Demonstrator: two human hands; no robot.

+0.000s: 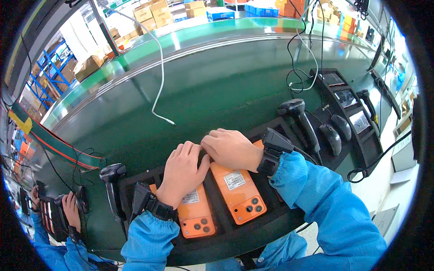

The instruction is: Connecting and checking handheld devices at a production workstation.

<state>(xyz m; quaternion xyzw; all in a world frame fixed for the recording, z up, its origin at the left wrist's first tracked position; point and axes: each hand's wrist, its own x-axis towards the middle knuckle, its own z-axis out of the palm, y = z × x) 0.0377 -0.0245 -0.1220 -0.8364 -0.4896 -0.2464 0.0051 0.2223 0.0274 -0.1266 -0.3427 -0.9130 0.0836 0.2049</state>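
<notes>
Two orange phones lie back up in a dark tray (226, 237), camera bumps nearest me, each with a white label. My left hand (183, 170) reaches over the upper part of the left phone (193, 212), fingers stretched forward and thumb apart. From the right, my right hand (233, 148) crosses above the top of the right phone (239, 198). Its fingers curl toward my left fingertips, hiding their own tips and anything in them. Another orange piece (258, 143) shows beside my right wrist, mostly covered. Each wrist wears a black strapped device.
A handheld scanner (113, 180) stands left of the tray, another scanner (296, 117) right of it. Two black mice (332, 139) and a compartmented rack (346, 97) lie further right. A white cable (162, 81) hangs ahead. At far left, a co-worker's hand (71, 208) is over another tray.
</notes>
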